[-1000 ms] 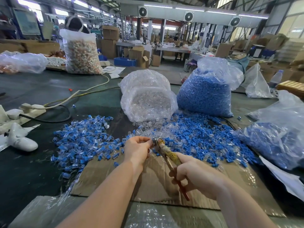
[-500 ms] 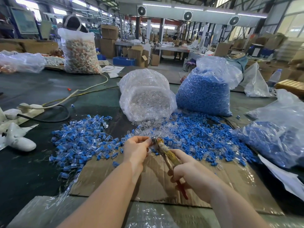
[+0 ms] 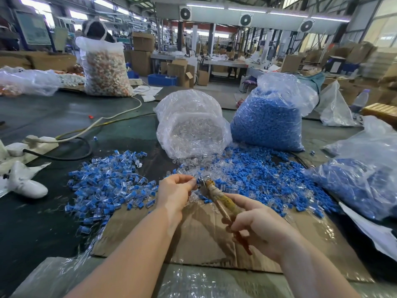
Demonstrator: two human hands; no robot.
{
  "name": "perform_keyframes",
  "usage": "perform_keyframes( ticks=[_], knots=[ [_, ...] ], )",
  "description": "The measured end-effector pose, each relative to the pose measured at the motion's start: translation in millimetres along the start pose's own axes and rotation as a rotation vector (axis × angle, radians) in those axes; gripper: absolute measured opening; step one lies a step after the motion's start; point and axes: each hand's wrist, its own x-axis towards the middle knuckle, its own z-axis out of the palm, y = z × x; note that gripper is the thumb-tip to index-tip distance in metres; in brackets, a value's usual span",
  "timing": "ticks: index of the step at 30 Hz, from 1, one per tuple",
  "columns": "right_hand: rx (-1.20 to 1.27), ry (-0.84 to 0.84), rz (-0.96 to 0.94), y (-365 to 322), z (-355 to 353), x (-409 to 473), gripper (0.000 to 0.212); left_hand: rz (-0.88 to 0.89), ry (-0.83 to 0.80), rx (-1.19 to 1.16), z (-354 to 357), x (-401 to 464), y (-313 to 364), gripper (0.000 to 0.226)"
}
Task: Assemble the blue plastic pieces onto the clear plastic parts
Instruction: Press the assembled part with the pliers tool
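Behind the work spot 2 plastic sacks stand side by side on the dark table (image 3: pixel 53 117): the bag of clear parts (image 3: pixel 191 125) with its mouth spilling toward the person, and to its right the bag of blue pieces (image 3: pixel 268 119). A third bag with blue contents (image 3: pixel 363 179) slumps at the right edge. A white cable (image 3: pixel 111 117) and a black one run across the left of the table. A sheet of cardboard (image 3: pixel 204 237) lies under both forearms. To the left spreads the pile of assembled pieces (image 3: pixel 107 186), each a clear shell with a blue cap; to the right lie the loose blue pieces (image 3: pixel 264 175), mixed with clear ones near the bag mouth. The left hand (image 3: pixel 175 193) pinches something small at its fingertips, probably a clear part, though it is too small to tell. The right hand (image 3: pixel 257 226) curls round the worn yellowish handles of the pliers (image 3: pixel 221 203), whose tip meets the left fingertips
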Motion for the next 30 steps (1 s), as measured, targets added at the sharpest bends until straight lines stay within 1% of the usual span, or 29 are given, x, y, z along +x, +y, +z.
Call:
perform_keyframes(
  ticks=[3, 5, 7, 10, 12, 14, 16, 18, 20, 22, 25, 26, 28, 30],
  knots=[
    [-0.188, 0.131, -0.111, 3.0, 2.8, 3.2, 0.065, 0.040, 0.036, 0.032, -1.0, 0.8, -0.3, 0.009],
    [-0.239, 0.215, -0.159, 2.2, 1.9, 3.5, 0.067, 0.060, 0.083, 0.052, -5.6, 4.2, -1.2, 0.008],
    [-0.275, 0.304, -0.197, 1.0, -5.3, 4.8, 0.063, 0.109, 0.161, 0.143, -14.2, 10.6, -2.3, 0.006],
    [-0.519, 0.544, -0.227, 3.7, -27.9, 13.0, 0.061, 0.272, 0.313, 0.481, -37.0, 24.1, -5.7, 0.008],
    [-0.722, 0.670, -0.171, 7.7, -45.5, 18.5, 0.059, 0.350, 0.397, 0.703, -57.3, 33.1, -10.3, 0.016],
    [-0.846, 0.751, -0.107, 11.5, -61.3, 21.0, 0.056, 0.356, 0.453, 0.900, -75.9, 40.9, -15.8, 0.022],
    [-0.946, 0.828, -0.040, 13.4, -72.4, 21.8, 0.050, 0.303, 0.470, 1.060, -87.6, 44.5, -20.2, 0.026],
    [-1.008, 0.861, 0.020, 15.9, -80.5, 22.7, 0.048, 0.249, 0.462, 1.165, -91.0, 44.4, -23.5, 0.029],
    [-1.054, 0.858, 0.071, 19.7, -85.6, 23.6, 0.049, 0.246, 0.452, 1.184, -88.4, 42.6, -25.7, 0.030],
    [-1.067, 0.844, 0.088, 23.8, -89.9, 24.5, 0.050, 0.281, 0.437, 1.154, -81.0, 38.4, -26.9, 0.028],
    [-1.102, 0.842, 0.106, 28.0, -92.6, 25.6, 0.051, 0.423, 0.375, 1.035, -61.1, 27.7, -29.7, 0.025],
    [-1.117, 0.835, 0.107, 28.5, -92.9, 26.3, 0.051, 0.491, 0.325, 0.956, -52.1, 22.2, -30.6, 0.023],
    [-1.123, 0.813, 0.103, 28.4, -94.5, 28.8, 0.051, 0.598, 0.173, 0.809, -31.9, 10.4, -34.3, 0.019],
    [-1.141, 0.792, 0.129, 27.4, -96.3, 30.7, 0.053, 0.639, 0.000, 0.752, -11.9, 0.3, -40.3, 0.020]
  ],
)
